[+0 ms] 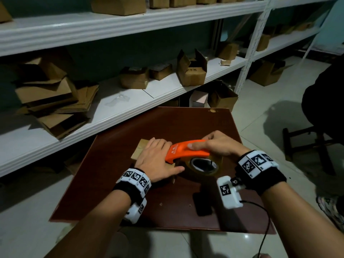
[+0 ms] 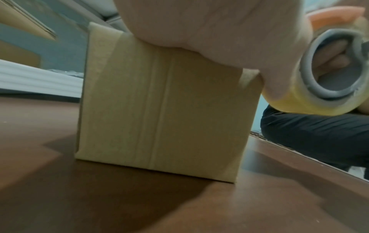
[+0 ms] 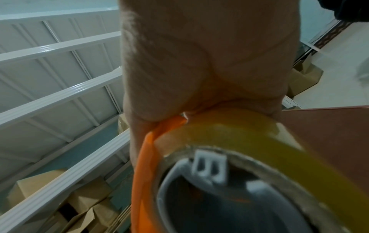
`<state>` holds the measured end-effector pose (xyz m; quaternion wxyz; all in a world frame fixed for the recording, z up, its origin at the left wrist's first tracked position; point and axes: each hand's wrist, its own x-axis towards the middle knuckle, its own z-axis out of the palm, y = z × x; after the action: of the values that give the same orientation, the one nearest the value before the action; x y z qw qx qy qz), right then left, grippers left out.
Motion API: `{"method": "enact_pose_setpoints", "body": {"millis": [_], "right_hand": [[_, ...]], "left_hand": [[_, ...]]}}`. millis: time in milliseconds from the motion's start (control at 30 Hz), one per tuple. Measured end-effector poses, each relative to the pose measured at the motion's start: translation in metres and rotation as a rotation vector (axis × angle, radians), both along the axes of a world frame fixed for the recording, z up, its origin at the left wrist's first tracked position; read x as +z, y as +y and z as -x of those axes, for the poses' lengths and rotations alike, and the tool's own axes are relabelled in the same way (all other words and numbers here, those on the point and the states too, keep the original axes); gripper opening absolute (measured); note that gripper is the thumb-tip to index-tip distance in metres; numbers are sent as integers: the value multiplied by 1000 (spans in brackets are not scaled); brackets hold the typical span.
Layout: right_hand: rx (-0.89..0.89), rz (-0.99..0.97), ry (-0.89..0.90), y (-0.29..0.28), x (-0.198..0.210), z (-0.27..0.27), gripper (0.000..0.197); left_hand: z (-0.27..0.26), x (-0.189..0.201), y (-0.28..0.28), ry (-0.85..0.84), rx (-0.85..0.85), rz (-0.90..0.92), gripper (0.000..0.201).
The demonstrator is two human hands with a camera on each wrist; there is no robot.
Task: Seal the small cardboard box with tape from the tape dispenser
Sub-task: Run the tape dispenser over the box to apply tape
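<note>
The small cardboard box (image 1: pixel 138 152) stands on the dark brown tabletop (image 1: pixel 130 192), near its middle and toward the shelf side. The left hand (image 1: pixel 158 161) lies flat on the top of the box with its fingers extended and its thumb pointing toward the tape roll; it presses the box down and grips nothing. In the left wrist view the palm (image 2: pixel 199 28) rests on the upper edge of the box (image 2: pixel 159 110), and the near face of the box shows a vertical seam down its centre. The right hand (image 1: pixel 219 144) is closed around the orange tape dispenser (image 1: pixel 186 150), with the thumb laid along the side of the orange handle and the fingers wrapped over its far end. The dispenser is positioned above the right part of the box, its orange front end beside the fingers of the left hand. The tape roll (image 1: pixel 203 164), yellowish with a grey core, is mounted below the handle and sits at the right side of the box, close to the left thumb. In the right wrist view the roll (image 3: pixel 249 138) fills the lower frame beneath the palm. A white shelf unit (image 1: pixel 130 101) behind the tabletop carries flattened and folded cardboard boxes (image 1: pixel 55 101). A small black object (image 1: pixel 202 204) lies on the tabletop between the forearms.
</note>
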<state>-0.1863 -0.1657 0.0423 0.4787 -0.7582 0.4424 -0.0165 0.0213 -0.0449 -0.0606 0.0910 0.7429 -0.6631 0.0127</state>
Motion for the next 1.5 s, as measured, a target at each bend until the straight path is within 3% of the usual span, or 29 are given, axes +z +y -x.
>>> {"method": "enact_pose_setpoints", "body": {"millis": [167, 333, 400, 533, 633, 933, 1267, 1367, 1500], "right_hand": [[8, -20, 38, -5, 0, 2, 65], [-21, -77, 46, 2, 5, 7, 34], [-28, -97, 71, 2, 3, 11, 30], [-58, -97, 137, 2, 0, 9, 67], [-61, -82, 109, 4, 1, 5, 60], [-19, -84, 34, -2, 5, 6, 45], [-1, -78, 74, -14, 16, 29, 68], [10, -78, 84, -14, 19, 33, 64], [-11, -41, 131, -19, 24, 39, 79]], "left_hand": [[4, 0, -1, 58, 10, -9, 94], [1, 3, -2, 123, -5, -8, 97], [-1, 2, -2, 123, -7, -6, 96], [-2, -2, -3, 54, -4, -16, 107], [-3, -3, -4, 49, 4, -21, 110], [-2, 0, -2, 47, 5, 29, 88], [-2, 4, -3, -69, -31, -51, 103], [-1, 6, -2, -76, -33, -49, 104], [-3, 5, -2, -99, -28, -39, 99]]}}
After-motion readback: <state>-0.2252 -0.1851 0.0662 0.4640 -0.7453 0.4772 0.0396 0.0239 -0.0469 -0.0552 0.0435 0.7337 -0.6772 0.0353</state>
